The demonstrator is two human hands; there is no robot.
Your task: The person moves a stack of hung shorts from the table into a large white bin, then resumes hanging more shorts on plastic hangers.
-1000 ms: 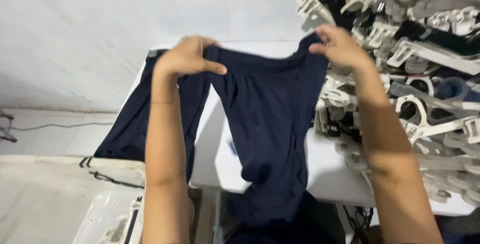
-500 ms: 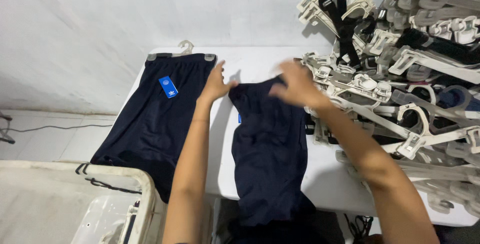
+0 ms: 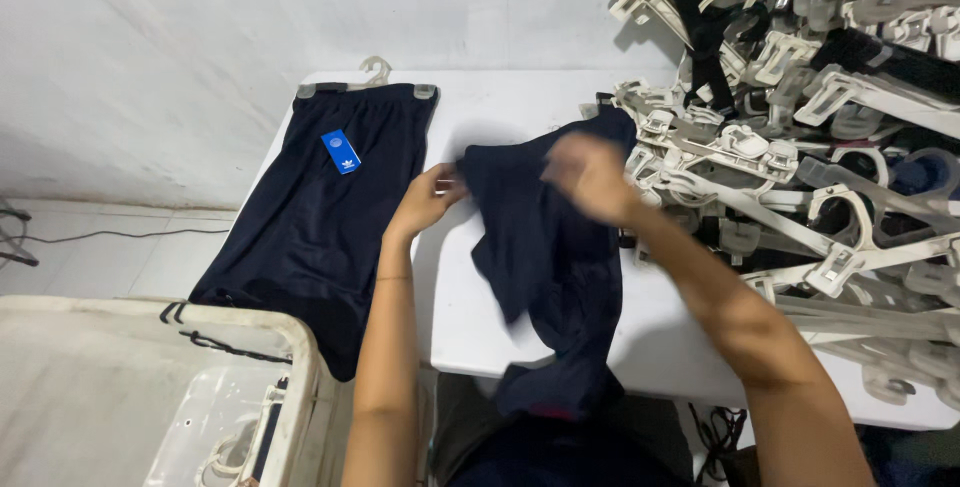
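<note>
Hands | left hand (image 3: 428, 199) pinches the dark navy cloth shorts (image 3: 545, 247) at the waist edge | right hand (image 3: 590, 175) blurred on top, grip unclear | shorts lie crumpled, unhung; another hung pair (image 3: 330, 207) lies beside the left hand.

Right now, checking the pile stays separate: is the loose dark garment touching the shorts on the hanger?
Apart. The head view shows bare white table between the loose dark garment and the hung shorts.

Blue square tag (image 3: 341, 151) — on hung shorts (image 3: 330, 217)
</note>
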